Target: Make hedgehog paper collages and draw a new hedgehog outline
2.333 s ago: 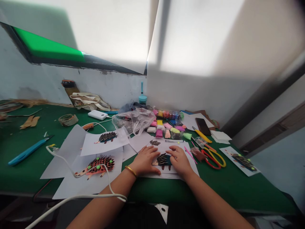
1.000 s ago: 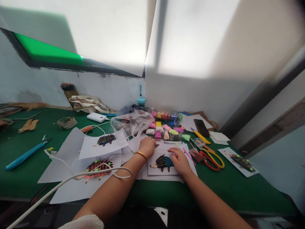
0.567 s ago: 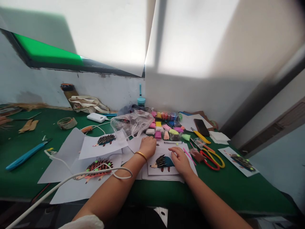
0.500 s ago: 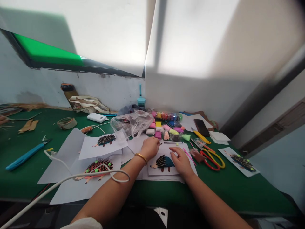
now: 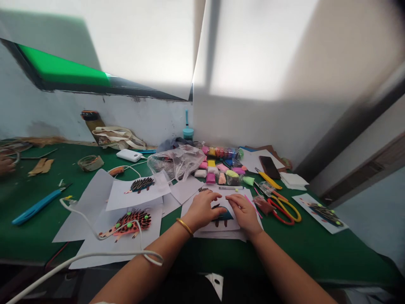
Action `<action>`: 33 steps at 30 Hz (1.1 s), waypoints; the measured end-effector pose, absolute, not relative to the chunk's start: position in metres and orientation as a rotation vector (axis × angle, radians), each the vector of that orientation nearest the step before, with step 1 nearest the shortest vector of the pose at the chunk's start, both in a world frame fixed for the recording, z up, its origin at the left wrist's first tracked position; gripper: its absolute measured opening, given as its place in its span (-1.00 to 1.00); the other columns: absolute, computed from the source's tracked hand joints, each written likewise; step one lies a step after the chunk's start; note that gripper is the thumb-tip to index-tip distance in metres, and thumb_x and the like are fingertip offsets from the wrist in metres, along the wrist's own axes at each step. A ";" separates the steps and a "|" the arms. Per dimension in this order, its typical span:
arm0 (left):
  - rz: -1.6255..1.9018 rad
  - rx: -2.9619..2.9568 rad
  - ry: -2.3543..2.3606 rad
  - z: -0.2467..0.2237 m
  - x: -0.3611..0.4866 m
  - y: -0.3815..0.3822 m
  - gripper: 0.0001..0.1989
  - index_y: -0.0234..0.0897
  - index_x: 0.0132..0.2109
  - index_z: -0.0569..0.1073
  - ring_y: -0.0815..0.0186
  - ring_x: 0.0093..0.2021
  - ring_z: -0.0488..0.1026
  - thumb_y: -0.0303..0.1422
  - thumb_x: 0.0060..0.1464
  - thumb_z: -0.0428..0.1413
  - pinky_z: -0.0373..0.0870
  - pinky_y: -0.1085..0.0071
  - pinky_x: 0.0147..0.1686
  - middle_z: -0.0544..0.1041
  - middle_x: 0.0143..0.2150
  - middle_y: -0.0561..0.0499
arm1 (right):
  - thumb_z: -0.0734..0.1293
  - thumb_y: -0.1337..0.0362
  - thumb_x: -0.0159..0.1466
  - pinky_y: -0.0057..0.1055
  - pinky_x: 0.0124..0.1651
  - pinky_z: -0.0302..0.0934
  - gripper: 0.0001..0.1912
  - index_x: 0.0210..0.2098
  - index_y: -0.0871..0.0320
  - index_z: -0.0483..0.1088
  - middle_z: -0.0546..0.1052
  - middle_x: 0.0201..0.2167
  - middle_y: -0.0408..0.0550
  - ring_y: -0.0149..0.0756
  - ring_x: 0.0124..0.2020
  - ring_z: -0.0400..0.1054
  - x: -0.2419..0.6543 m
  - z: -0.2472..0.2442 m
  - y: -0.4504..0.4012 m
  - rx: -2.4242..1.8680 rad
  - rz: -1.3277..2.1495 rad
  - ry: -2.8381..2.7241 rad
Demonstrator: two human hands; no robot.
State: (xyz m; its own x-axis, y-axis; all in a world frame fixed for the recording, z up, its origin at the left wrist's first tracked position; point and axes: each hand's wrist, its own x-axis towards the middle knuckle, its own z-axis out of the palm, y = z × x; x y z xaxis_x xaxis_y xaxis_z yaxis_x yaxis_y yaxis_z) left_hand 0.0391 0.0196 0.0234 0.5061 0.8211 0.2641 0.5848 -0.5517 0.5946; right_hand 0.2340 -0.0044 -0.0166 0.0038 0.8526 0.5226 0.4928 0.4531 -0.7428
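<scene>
My left hand (image 5: pixel 203 210), with a gold bangle at the wrist, hovers over a white sheet (image 5: pixel 207 234) bearing a hedgehog picture (image 5: pixel 223 215). Its thumb and fingers are apart, with nothing visible between them. My right hand (image 5: pixel 245 212) faces it from the right side of the picture. The thumb and forefinger are pinched at a tiny dark bit, too small to name. The hedgehog has a blue-green body, brown feet and black spikes, and is largely covered by my hands. Just beyond lie a pen (image 5: pixel 230 187) and a small yellow-green ball (image 5: pixel 236 190).
Packets of coloured clay (image 5: pixel 210 178) and a plastic bag (image 5: pixel 177 162) lie behind. Scissors (image 5: pixel 286 209), a yellow cutter (image 5: pixel 268 179) and a phone (image 5: pixel 269 167) are right. Left are hedgehog sheets (image 5: pixel 125 198), a white cable (image 5: pixel 95 254) and a blue-handled tool (image 5: pixel 38 207). Another person's hand (image 5: pixel 6 164) shows far left.
My left hand has drawn back toward me from above the picture, and its pinched fingers have spread. My right hand's fingertips have come together in a pinch. The white cable has shifted.
</scene>
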 end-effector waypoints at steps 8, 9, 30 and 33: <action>0.470 2.536 1.216 -0.001 0.021 0.002 0.16 -0.03 0.34 0.09 -0.03 0.16 0.26 0.09 -0.42 0.37 0.13 0.02 0.13 0.36 0.16 -0.10 | 0.23 0.28 0.24 -0.29 -0.15 0.30 -0.79 -0.20 0.11 0.48 0.52 -0.24 -0.02 -0.23 -0.22 0.39 0.234 -0.022 -0.002 -1.361 0.461 -1.726; 0.460 2.536 1.212 -0.002 0.021 0.003 0.16 -0.03 0.34 0.07 -0.03 0.16 0.26 0.09 -0.41 0.36 0.12 0.04 0.13 0.36 0.16 -0.09 | 0.22 0.31 0.23 -0.29 -0.13 0.28 -0.80 -0.26 0.11 0.49 0.51 -0.27 -0.03 -0.23 -0.21 0.38 0.233 -0.022 -0.003 -1.349 0.463 -1.763; 0.458 2.497 1.211 -0.007 0.018 0.005 0.18 -0.03 0.34 0.07 -0.04 0.20 0.22 0.08 -0.44 0.37 0.05 0.07 0.17 0.33 0.20 -0.10 | 0.17 0.41 0.24 -0.23 -0.05 0.25 -0.73 -0.08 0.13 0.33 0.47 -0.24 -0.02 -0.19 -0.15 0.33 0.225 -0.029 -0.005 -1.398 0.336 -1.942; 0.464 2.497 1.205 -0.006 0.018 0.005 0.14 -0.02 0.32 0.12 -0.04 0.19 0.22 0.08 -0.43 0.37 0.06 0.06 0.17 0.34 0.20 -0.09 | 0.18 0.40 0.24 -0.23 -0.08 0.25 -0.76 -0.10 0.14 0.32 0.46 -0.25 -0.02 -0.19 -0.18 0.32 0.225 -0.031 -0.004 -1.419 0.344 -1.951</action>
